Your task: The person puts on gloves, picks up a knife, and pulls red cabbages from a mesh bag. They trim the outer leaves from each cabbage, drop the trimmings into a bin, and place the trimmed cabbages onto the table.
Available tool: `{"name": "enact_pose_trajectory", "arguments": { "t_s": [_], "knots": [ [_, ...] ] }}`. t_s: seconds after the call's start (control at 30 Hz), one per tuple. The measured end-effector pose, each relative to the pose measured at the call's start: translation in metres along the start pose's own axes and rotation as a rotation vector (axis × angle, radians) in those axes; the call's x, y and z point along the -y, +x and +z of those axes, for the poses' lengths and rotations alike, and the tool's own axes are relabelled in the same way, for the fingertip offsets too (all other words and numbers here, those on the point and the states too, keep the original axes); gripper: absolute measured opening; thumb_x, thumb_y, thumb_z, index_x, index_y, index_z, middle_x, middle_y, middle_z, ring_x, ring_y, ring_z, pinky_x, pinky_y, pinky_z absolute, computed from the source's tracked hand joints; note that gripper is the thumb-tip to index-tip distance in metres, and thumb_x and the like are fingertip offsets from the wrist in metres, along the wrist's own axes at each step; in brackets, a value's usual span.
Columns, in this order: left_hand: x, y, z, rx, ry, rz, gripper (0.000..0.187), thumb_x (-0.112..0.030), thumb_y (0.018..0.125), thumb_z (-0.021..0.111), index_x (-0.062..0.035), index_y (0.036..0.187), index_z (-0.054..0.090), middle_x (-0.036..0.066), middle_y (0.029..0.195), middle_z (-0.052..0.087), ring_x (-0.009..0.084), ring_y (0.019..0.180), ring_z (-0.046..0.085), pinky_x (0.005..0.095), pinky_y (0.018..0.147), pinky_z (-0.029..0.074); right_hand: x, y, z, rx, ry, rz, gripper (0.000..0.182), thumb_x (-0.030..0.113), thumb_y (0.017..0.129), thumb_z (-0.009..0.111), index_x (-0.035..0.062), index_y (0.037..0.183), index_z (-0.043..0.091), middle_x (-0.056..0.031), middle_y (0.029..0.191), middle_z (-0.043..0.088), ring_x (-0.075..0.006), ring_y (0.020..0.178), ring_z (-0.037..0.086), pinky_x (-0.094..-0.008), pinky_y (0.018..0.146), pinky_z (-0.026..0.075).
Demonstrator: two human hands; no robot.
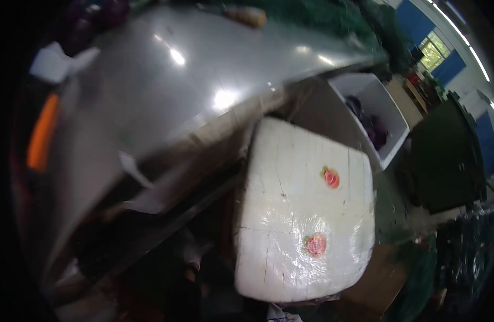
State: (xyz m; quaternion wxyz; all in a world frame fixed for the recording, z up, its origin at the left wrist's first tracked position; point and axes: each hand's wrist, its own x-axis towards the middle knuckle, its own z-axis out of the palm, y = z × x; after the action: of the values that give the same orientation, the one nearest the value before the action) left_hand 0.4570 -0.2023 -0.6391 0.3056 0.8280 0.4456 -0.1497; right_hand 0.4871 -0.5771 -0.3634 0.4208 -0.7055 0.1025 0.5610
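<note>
Neither my left hand nor my right hand can be made out. A white, tape-wrapped foam lid or block with two red printed marks fills the lower centre, beside the edge of a shiny metal table. Behind it stands an open white foam box holding dark purple produce. On the table's left side is a blurred orange object, near a crumpled white piece. A brownish object lies at the table's far edge.
Dark purple round produce sits at the upper left. Green netting borders the table's far side. A large dark green bin stands at the right, with brown cardboard and dark plastic at the lower right.
</note>
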Motion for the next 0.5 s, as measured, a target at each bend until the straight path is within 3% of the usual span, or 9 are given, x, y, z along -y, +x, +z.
{"name": "enact_pose_trajectory", "arguments": {
  "t_s": [0.03, 0.17, 0.2, 0.23, 0.3, 0.37, 0.4, 0.43, 0.5],
  "knots": [
    [-0.008, -0.034, -0.033, -0.183, -0.100, 0.152, 0.041, -0.042, 0.080, 0.061, -0.0009, 0.085, 0.066, 0.024, 0.095, 0.060, 0.0355, 0.092, 0.058, 0.0423, 0.082, 0.046, 0.008, -0.008, -0.006, 0.006, 0.045, 0.013, 0.018, 0.018, 0.092, 0.053, 0.0076, 0.094, 0.067, -0.0049, 0.077, 0.064, -0.0103, 0.056, 0.053, -0.0243, 0.053, 0.043],
    [0.030, -0.179, -0.142, -0.139, -0.093, 0.200, 0.038, -0.040, 0.080, 0.061, -0.0027, 0.081, 0.064, 0.017, 0.083, 0.062, 0.0356, 0.080, 0.060, 0.0441, 0.069, 0.048, -0.035, -0.035, -0.062, -0.035, 0.525, -0.138, 0.021, 0.022, 0.093, 0.052, 0.0088, 0.103, 0.065, -0.0061, 0.080, 0.065, -0.0117, 0.055, 0.053, -0.0225, 0.051, 0.043],
    [0.020, -0.230, -0.193, -0.120, -0.146, 0.148, 0.036, -0.039, 0.081, 0.061, -0.0034, 0.083, 0.064, 0.017, 0.083, 0.062, 0.0347, 0.080, 0.061, 0.0436, 0.069, 0.048, -0.018, -0.062, -0.068, -0.192, 0.773, 0.004, 0.030, 0.026, 0.094, 0.051, 0.0084, 0.117, 0.057, -0.0081, 0.092, 0.066, -0.0119, 0.059, 0.053, -0.0208, 0.048, 0.043],
    [0.009, -0.281, -0.240, -0.099, -0.202, 0.099, 0.034, -0.037, 0.081, 0.061, -0.0040, 0.085, 0.064, 0.016, 0.082, 0.062, 0.0339, 0.080, 0.061, 0.0430, 0.070, 0.048, -0.058, -0.064, -0.118, -0.084, 0.715, 0.067, 0.038, 0.028, 0.094, 0.051, 0.0091, 0.127, 0.049, -0.0085, 0.106, 0.063, -0.0111, 0.067, 0.054, -0.0193, 0.046, 0.043],
    [0.018, -0.366, -0.305, -0.215, -0.211, -0.034, 0.028, -0.032, 0.081, 0.063, -0.0058, 0.090, 0.063, 0.014, 0.087, 0.063, 0.0330, 0.083, 0.061, 0.0427, 0.072, 0.049, -0.086, -0.099, -0.180, -0.067, 0.862, -0.011, 0.037, 0.031, 0.093, 0.054, 0.0062, 0.120, 0.055, -0.0105, 0.099, 0.065, -0.0156, 0.068, 0.055, -0.0248, 0.050, 0.047],
    [0.066, -0.433, -0.336, -0.432, -0.452, -0.334, 0.024, -0.023, 0.083, 0.062, -0.0043, 0.097, 0.062, 0.013, 0.086, 0.064, 0.0301, 0.079, 0.063, 0.0394, 0.072, 0.050, -0.048, -0.147, -0.201, -0.301, 0.862, -0.002, 0.036, 0.031, 0.093, 0.055, 0.0057, 0.118, 0.056, -0.0106, 0.098, 0.066, -0.0163, 0.068, 0.055, -0.0262, 0.050, 0.047],
    [0.033, -0.470, -0.383, -0.891, -0.651, -0.223, 0.022, -0.016, 0.087, 0.056, 0.0013, 0.100, 0.060, 0.016, 0.081, 0.063, 0.0251, 0.074, 0.061, 0.0364, 0.070, 0.050, -0.025, -0.172, -0.206, -0.425, 0.858, 0.000, 0.036, 0.031, 0.093, 0.055, 0.0054, 0.117, 0.056, -0.0106, 0.098, 0.066, -0.0167, 0.068, 0.055, -0.0269, 0.051, 0.047],
    [0.042, -0.501, -0.439, -0.785, -0.411, -0.674, 0.034, -0.016, 0.086, 0.058, 0.0091, 0.109, 0.054, 0.022, 0.099, 0.062, 0.0292, 0.083, 0.061, 0.0388, 0.074, 0.048, -0.008, -0.195, -0.213, -0.549, 0.855, -0.018, 0.035, 0.031, 0.093, 0.055, 0.0051, 0.116, 0.057, -0.0107, 0.097, 0.066, -0.0171, 0.069, 0.055, -0.0276, 0.051, 0.047],
    [0.036, -0.544, -0.503, -1.470, 0.125, -0.672, 0.028, -0.017, 0.089, 0.057, 0.0105, 0.093, 0.058, 0.023, 0.074, 0.060, 0.0309, 0.058, 0.054, 0.0415, 0.055, 0.044, 0.022, -0.233, -0.229, -0.816, 0.809, -0.068, 0.035, 0.032, 0.092, 0.056, 0.0045, 0.114, 0.058, -0.0108, 0.096, 0.066, -0.0178, 0.069, 0.055, -0.0290, 0.052, 0.048]
  ]
}}
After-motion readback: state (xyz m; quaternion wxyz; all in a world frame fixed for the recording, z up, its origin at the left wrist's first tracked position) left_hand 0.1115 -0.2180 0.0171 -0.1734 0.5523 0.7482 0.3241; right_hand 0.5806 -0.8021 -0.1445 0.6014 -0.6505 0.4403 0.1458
